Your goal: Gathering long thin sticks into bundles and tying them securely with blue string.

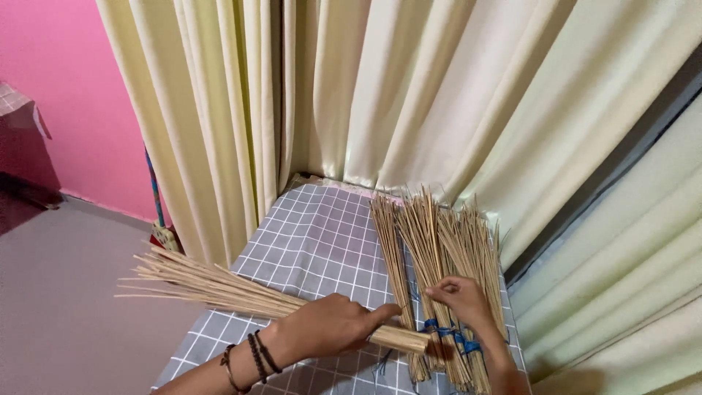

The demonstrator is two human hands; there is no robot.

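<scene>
Pale bamboo-coloured sticks fill the middle of what we see from a head-worn camera looking down at a person's two bare hands. The left hand (pixel 325 325) comes in from the lower left, wearing dark beaded bracelets (pixel 252 358) at the wrist. Its fingers are wrapped tight around a loose bundle of thin sticks (pixel 219 287), gripping it close to one end. The bundle lies nearly flat, pointing left, and its far end fans out past the edge of the table, over the grey floor (pixel 66 292).

The right hand (pixel 459 296) reaches in from the lower right. Its thumb and fingertips are pinched together on a few sticks at the top of the tied bundles (pixel 439 241). These bundles lie side by side on the table, their tips pointing away towards the curtain. Blue string (pixel 447 333) binds them near the end closest to us, just below the right hand. The butt end of the held bundle touches or nearly touches the tied ones; we cannot tell which.

Everything rests on a grey tablecloth with a white grid pattern (pixel 314 234). Behind the table hang cream curtains (pixel 409 88) in long folds. A pink wall (pixel 66 88) shows at the far left.
</scene>
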